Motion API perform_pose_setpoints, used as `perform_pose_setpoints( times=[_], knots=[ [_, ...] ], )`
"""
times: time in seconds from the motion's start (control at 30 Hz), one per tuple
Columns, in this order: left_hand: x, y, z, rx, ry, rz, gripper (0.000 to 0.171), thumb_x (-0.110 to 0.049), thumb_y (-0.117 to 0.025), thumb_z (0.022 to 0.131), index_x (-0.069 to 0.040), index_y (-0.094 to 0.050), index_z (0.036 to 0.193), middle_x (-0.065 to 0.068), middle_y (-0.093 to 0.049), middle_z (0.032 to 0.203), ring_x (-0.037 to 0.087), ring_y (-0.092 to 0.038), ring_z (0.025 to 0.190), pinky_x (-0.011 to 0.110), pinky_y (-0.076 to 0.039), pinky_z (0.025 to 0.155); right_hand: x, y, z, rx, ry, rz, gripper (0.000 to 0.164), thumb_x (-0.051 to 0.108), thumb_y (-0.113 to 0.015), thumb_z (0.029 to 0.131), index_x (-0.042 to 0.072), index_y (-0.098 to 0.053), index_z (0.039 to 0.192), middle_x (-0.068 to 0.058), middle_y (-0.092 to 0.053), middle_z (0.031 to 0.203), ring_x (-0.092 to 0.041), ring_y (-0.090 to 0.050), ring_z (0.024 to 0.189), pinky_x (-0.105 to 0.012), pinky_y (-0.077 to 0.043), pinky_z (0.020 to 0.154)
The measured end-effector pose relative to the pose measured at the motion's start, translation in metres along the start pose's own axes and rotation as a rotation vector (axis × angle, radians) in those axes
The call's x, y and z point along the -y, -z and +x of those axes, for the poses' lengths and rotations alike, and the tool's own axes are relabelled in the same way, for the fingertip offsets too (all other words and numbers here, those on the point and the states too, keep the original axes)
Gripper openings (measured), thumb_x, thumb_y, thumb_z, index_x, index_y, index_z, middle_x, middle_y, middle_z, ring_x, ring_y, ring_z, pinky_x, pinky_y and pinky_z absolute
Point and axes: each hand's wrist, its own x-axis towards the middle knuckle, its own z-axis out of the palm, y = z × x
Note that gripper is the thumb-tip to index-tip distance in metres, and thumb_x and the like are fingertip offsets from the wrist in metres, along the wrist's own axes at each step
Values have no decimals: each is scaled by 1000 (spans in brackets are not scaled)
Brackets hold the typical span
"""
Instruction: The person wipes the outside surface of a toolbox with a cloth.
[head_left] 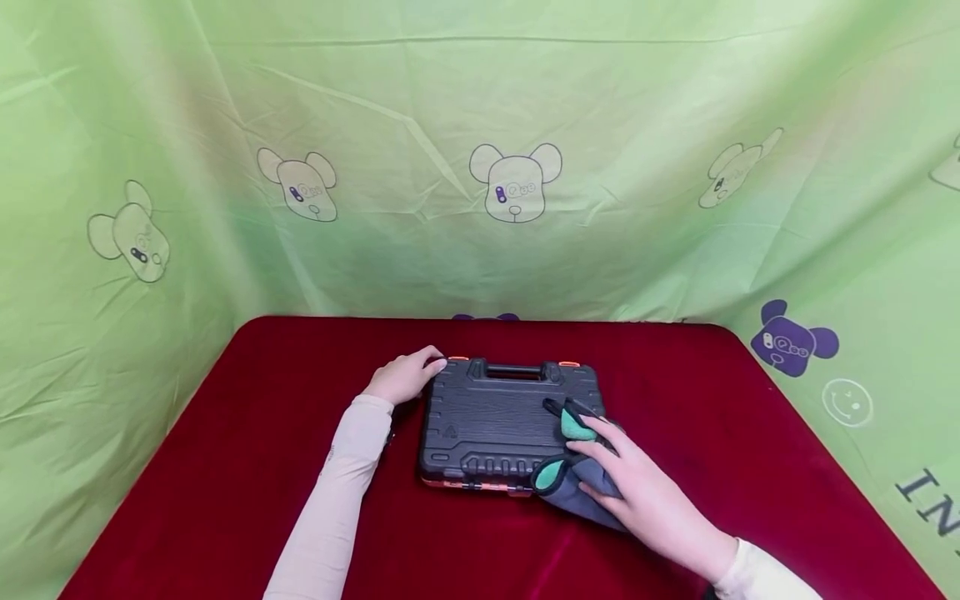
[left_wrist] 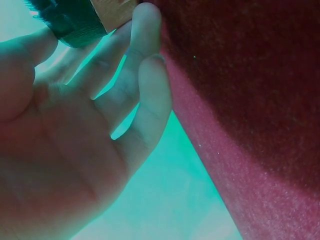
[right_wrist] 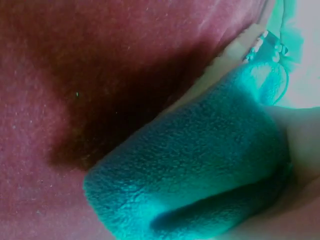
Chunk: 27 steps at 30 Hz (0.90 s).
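A black plastic tool case [head_left: 495, 417] with a carry handle and orange latches lies flat, its handle towards the back. At its back left corner my left hand [head_left: 401, 377] grips the edge. In the left wrist view, the thumb and fingertips of the left hand [left_wrist: 95, 115] meet the case corner [left_wrist: 75, 20] from either side. My right hand [head_left: 645, 492] holds a bunched dark grey cloth [head_left: 573, 500] with green inner faces against the case's front right part. Fluffy pile shows on the cloth [right_wrist: 175, 150] in the right wrist view; the right fingers are partly hidden there.
The case lies on a table with a dark red velvet cover [head_left: 300, 408]. A green fabric backdrop [head_left: 420, 100] with printed bear heads rises behind the table and along both sides.
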Motion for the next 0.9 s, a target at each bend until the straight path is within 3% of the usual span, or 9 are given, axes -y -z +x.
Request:
perform_pose_setpoints(
  times=[0.23,0.6,0.9],
  knots=[
    [2,0,-1,6,-4,-9,34,-43,-44,100,-26,-58,127,7,-66,69,13,-61,60,33,-42,62,-1,1,8,29,32,-20,56,32,-77,79,23,-59,131,-8,-46,146,-24,-50,127,-44,-57,93],
    [-2,4,0,7,-16,-21,34,-42,-44,101,-25,-58,127,11,-70,75,14,-61,61,33,-42,63,-2,5,38,117,-6,19,58,36,-72,84,22,-54,138,-8,-42,151,-26,-56,121,-44,-58,88],
    [0,2,0,6,-4,-11,34,-42,-44,101,-26,-58,127,11,-71,74,14,-60,60,33,-41,62,1,0,67,205,74,31,58,39,-67,88,21,-51,140,-8,-38,154,-25,-56,124,-45,-56,93]
  ],
)
